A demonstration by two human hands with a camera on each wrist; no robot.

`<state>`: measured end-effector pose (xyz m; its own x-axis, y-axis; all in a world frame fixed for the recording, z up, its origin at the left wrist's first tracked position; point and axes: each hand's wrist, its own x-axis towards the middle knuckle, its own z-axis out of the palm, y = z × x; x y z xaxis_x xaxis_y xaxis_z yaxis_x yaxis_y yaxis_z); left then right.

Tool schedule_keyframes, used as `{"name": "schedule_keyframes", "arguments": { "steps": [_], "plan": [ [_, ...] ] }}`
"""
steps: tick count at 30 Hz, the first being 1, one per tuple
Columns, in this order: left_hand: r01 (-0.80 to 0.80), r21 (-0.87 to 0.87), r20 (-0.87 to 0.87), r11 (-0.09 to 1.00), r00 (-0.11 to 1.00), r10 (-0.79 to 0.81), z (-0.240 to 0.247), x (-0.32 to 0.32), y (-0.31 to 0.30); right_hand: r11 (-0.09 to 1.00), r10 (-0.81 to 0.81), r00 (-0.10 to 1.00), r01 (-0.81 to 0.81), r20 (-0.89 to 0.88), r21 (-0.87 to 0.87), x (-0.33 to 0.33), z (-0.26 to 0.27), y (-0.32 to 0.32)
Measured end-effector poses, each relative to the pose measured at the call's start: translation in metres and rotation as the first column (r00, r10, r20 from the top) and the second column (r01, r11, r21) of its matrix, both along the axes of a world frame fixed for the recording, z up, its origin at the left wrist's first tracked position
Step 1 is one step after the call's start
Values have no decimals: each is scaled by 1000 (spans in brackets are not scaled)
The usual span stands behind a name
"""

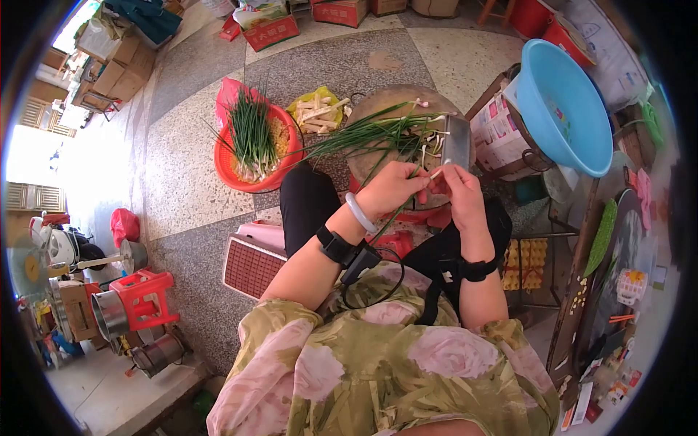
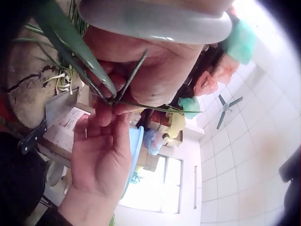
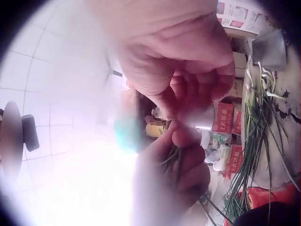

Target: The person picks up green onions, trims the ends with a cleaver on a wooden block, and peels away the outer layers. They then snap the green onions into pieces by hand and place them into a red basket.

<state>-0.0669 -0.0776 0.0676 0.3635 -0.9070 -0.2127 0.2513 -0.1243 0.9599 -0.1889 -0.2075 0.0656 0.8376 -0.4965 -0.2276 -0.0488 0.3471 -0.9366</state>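
Note:
My left hand (image 1: 396,190), with a pale bangle on its wrist, grips a green scallion (image 2: 70,52) whose long leaves trail back past the palm. The fingertips of my right hand (image 1: 463,200) pinch the scallion's pale end, right against the left fingertips. Both hands are close together over the near edge of a round wooden chopping block (image 1: 389,100). Loose scallions (image 1: 385,136) lie across the block, white ends toward the right and leaves hanging off the left. A cleaver (image 1: 456,142) lies flat at the block's right side, its blade beside the white ends.
To the left stands a red basket (image 1: 220,156) with a bunch of scallions (image 1: 252,131) on yellow bits. Beside it, a yellow bag (image 1: 297,109) holds pale cut sticks. A large blue basin (image 1: 542,109) stands at right above a carton (image 1: 498,134). A pink-framed mat (image 1: 251,269) lies on the floor.

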Motion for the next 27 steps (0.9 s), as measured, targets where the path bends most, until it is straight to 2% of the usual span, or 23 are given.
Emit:
{"name": "schedule_keyframes", "arguments": {
  "steps": [4,6,10,12,15,22,24,25,27],
  "plan": [
    [-7,43,43,999,999,5,2,1,1,999,-13,999,12,34,30,-2,4,0],
    [-29,53,41,998,999,27,2,1,1,986,-8,1000,7,-7,-166,-2,5,2],
    [-28,48,28,998,999,26,-3,0,0,966,-43,999,41,-1,-257,-3,-1,2],
    [-21,45,37,999,999,20,-2,0,0,928,-85,996,75,-10,-365,-3,0,4],
    [32,83,34,996,999,-35,0,3,1,898,-105,994,87,-16,-432,-3,2,6],
    [10,89,57,996,998,-16,2,3,3,856,-107,994,73,-38,-512,-3,4,10],
    [-7,56,97,998,995,1,3,2,3,678,-125,992,109,32,-727,-1,9,14],
    [-7,56,97,998,995,1,8,1,4,678,-125,992,109,32,-727,0,10,15],
    [-14,68,120,998,993,5,19,-1,5,527,-137,988,133,70,-839,1,11,16]
  ]
}}
